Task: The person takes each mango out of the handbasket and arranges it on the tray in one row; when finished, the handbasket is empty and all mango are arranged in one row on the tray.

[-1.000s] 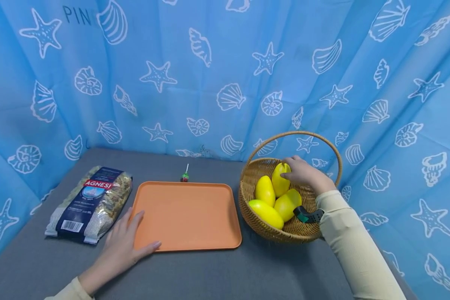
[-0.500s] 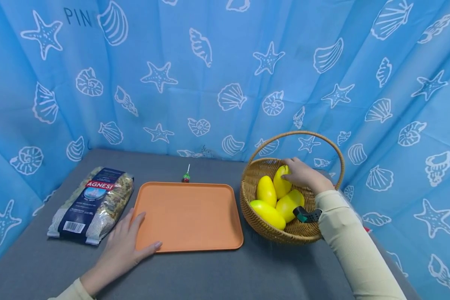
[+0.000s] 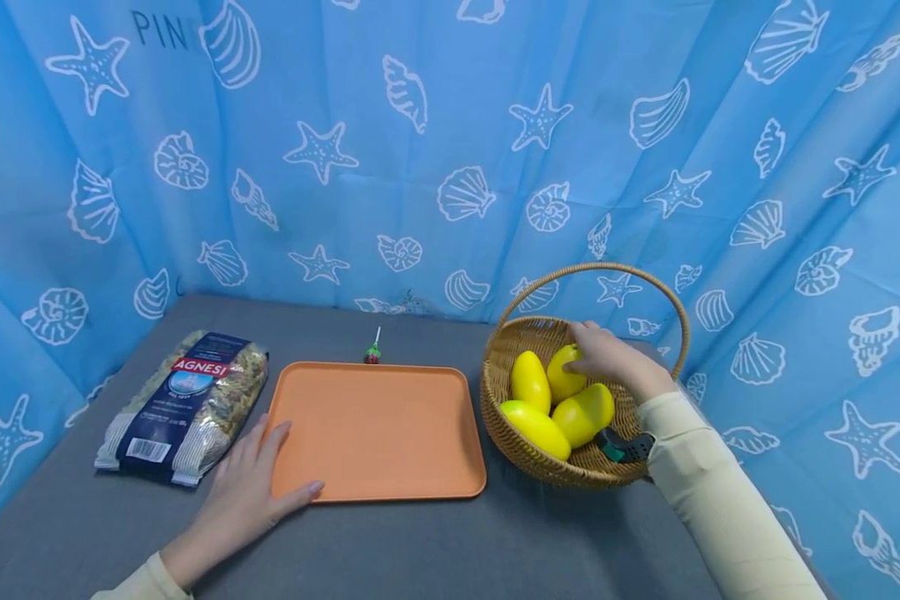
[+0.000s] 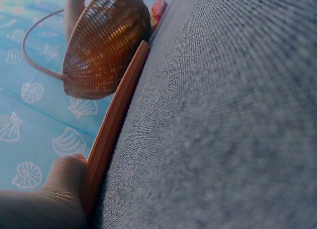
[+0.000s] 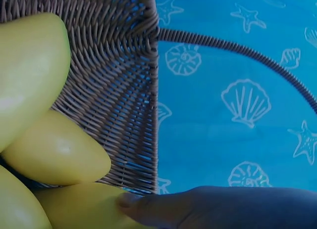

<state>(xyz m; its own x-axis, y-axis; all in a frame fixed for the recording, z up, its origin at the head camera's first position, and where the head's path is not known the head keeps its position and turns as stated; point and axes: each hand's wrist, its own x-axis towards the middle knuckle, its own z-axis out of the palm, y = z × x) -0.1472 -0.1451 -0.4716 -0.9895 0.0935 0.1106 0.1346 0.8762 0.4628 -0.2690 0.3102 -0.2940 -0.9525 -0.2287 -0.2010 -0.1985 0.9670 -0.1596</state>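
Note:
In the head view my right hand (image 3: pixel 607 354) reaches into the wicker basket (image 3: pixel 547 471) and grips the rear yellow mango (image 3: pixel 564 375), thumb on its near side. The right wrist view shows the thumb pressed on this mango (image 5: pixel 89 204); the other fingers are out of sight there. Several more mangoes (image 3: pixel 536 429) lie in the basket beside it. My left hand (image 3: pixel 243 483) rests at the left end of the orange tray (image 3: pixel 378 433), fingers spread, thumb at the near edge. Only part of that hand (image 4: pixel 64 179) shows in the left wrist view.
A bag of Agnesi pasta (image 3: pixel 187 408) lies left of the tray. Behind the tray is a small lollipop-like thing (image 3: pixel 372 350). The basket's tall handle (image 3: pixel 592 267) arches above it. A red object (image 4: pixel 158 9), blurred, lies beyond the basket. A blue curtain (image 3: pixel 420 167) hangs behind.
The rear mango has sunk slightly lower, with my right hand around it. The right front mango has shifted a little to the right. My left hand stays on the tray.

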